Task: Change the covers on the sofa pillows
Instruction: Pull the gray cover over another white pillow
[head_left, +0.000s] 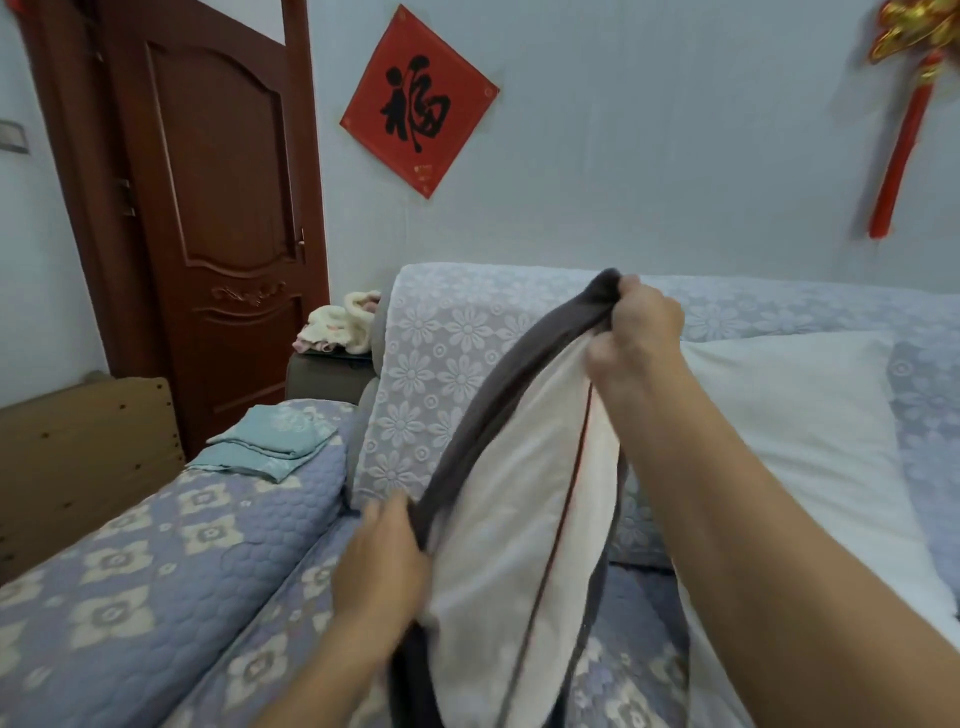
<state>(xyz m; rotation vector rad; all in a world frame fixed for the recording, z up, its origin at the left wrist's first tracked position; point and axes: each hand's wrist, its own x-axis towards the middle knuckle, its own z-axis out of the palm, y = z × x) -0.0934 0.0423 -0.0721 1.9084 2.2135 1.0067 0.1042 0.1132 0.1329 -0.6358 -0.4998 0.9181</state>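
A white pillow (498, 530) with a thin dark red seam line stands on edge above the sofa seat, partly inside a dark grey cover (467, 436). My right hand (639, 332) grips the cover's top corner. My left hand (384, 561) grips the cover's open edge lower down on the pillow's left side. A second bare white pillow (789, 441) lies against the sofa back to the right. Folded light teal covers (265, 447) rest on the sofa arm at the left.
The sofa (156, 571) has blue floral quilted covers and a lace-patterned backrest (441, 353). A brown wooden door (208, 208) stands at the left. Cream clothing (337, 325) lies on a side table behind the sofa. A wooden board (78, 457) leans at far left.
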